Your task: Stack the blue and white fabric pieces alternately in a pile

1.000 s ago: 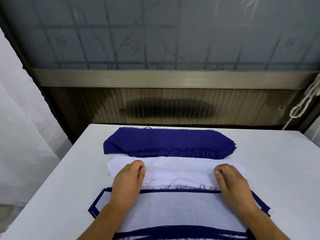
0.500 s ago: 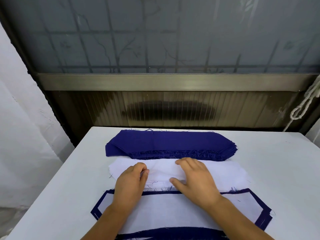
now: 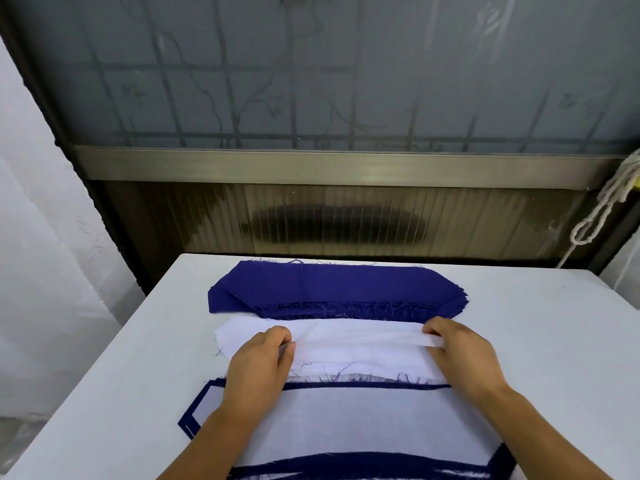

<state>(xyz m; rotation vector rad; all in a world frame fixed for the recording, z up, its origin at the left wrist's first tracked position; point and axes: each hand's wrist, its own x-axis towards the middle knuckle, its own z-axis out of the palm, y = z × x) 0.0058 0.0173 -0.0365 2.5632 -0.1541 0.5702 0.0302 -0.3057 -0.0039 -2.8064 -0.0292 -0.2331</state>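
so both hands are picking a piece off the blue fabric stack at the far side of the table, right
Not quite. In the head view the left hand and right hand pinch the top piece of the white fabric stack, which lies just nearer than the dark blue fabric stack. The blue stack sits untouched at the far side of the white table.

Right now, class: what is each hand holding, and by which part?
Both hold the top white fabric piece: left hand pinches near its left end, right hand its right end.

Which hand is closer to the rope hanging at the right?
Right. The right hand pinches the white fabric piece at its right end, below and left of the rope; the left hand is further left, at the other end.
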